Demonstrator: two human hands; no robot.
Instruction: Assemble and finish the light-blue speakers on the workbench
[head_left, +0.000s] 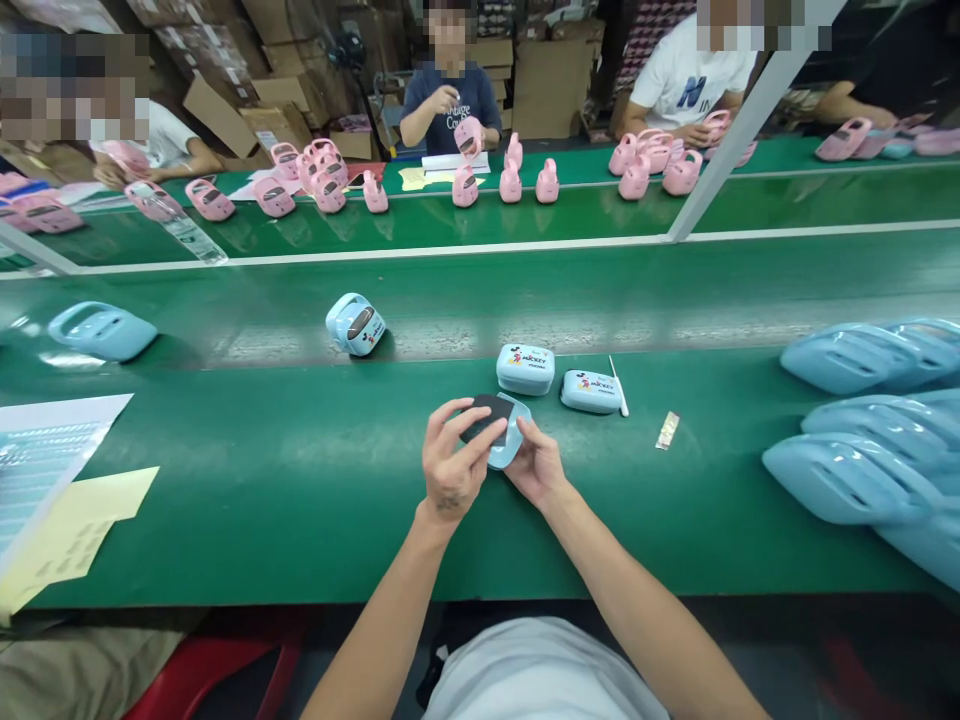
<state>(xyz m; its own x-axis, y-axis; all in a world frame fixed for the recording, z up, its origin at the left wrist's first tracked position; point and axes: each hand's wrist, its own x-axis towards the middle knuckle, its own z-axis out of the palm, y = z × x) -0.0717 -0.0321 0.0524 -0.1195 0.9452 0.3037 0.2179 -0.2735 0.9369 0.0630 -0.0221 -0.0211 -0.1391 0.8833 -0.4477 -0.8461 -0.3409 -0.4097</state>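
Over the green bench, my left hand (456, 455) grips a dark, flat panel (487, 418) between thumb and fingers. The panel lies against a light-blue plastic shell (516, 440), whose right side my right hand (538, 462) holds. Part of the shell is hidden behind the panel and my fingers. Just beyond my hands sit a blue case printed with a cartoon mouse (526, 370) and a smaller printed blue piece (592, 391). A thin white stick-like tool (619, 390) rests beside the smaller piece.
Glossy blue shells (855, 478) pile up at the right. A small foil strip (667, 431) lies nearer. On the belt are a blue handled unit (355, 325) and a blue shell (103, 331). Papers (67, 530) lie left. Across, several people sit by pink units (330, 190).
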